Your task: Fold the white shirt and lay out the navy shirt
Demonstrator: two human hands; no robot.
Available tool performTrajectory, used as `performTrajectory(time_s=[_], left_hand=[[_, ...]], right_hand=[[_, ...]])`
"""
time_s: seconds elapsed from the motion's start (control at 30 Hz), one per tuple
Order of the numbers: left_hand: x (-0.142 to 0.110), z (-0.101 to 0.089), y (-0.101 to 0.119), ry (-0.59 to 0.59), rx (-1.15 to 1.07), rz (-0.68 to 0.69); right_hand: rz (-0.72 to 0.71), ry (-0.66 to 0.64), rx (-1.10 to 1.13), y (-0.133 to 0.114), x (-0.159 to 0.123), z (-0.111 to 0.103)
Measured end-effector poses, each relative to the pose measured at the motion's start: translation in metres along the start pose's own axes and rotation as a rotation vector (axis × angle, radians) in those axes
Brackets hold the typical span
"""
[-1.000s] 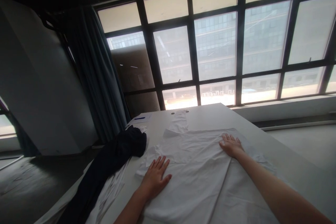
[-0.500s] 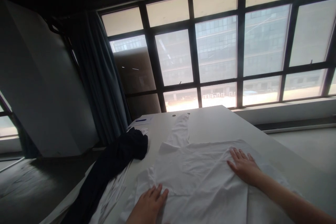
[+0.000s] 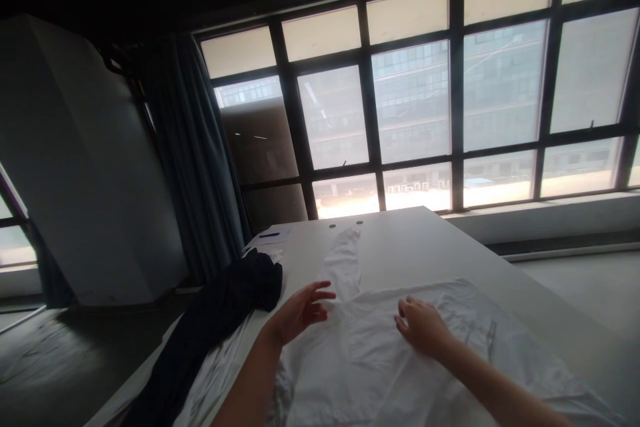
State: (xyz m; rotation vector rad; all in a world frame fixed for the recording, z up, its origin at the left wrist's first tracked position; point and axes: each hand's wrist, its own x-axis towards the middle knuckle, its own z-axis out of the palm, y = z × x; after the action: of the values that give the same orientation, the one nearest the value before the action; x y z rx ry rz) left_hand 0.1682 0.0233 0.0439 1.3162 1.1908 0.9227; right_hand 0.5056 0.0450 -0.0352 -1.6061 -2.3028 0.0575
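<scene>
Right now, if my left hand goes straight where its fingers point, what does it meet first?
The left hand would probably meet the white cloth past its fingertips. If it hovers higher, which is unclear, the right hand may come first.

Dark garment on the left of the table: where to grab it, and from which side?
I'd pinch the bunched far end of the dark garment with the left hand, coming from above and its right. That end looks raised and gathered, and the hand is beside it; the rest trails toward the viewer over white cloth.
</scene>
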Motion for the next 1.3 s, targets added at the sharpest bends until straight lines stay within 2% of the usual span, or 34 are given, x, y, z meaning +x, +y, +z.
performTrajectory(time_s=[0.07,0.13,0.23,0.4,0.5,0.7,0.93,1.13,1.3], left_hand=[[0.030,0.005,-0.008,0.240,-0.128,0.050],[0.056,0.011,-0.020,0.399,-0.122,0.050],[0.079,0.017,-0.044,0.530,-0.042,0.024],[0.084,0.019,-0.078,0.676,0.179,0.017],[0.084,0.016,-0.085,0.673,0.332,0.016],[0.086,0.011,-0.084,0.551,0.692,-0.028],[0.074,0.015,-0.077,0.558,1.055,-0.071],[0.069,0.024,-0.074,0.515,1.205,-0.128],[0.065,0.031,-0.066,0.504,1.275,-0.020]], right_hand=[[-0.007,0.046,0.016,-0.012,0.005,0.012],[-0.030,0.089,0.031,-0.015,0.005,0.022],[-0.065,0.111,0.082,-0.009,0.003,0.029],[-0.078,0.082,0.194,-0.002,0.000,0.028],[-0.086,0.062,0.210,-0.002,0.001,0.027],[-0.099,0.081,0.215,-0.003,0.001,0.028],[-0.108,0.081,0.202,-0.006,0.000,0.026],[-0.112,0.075,0.207,-0.005,0.000,0.028],[-0.107,0.071,0.219,-0.005,0.000,0.028]])
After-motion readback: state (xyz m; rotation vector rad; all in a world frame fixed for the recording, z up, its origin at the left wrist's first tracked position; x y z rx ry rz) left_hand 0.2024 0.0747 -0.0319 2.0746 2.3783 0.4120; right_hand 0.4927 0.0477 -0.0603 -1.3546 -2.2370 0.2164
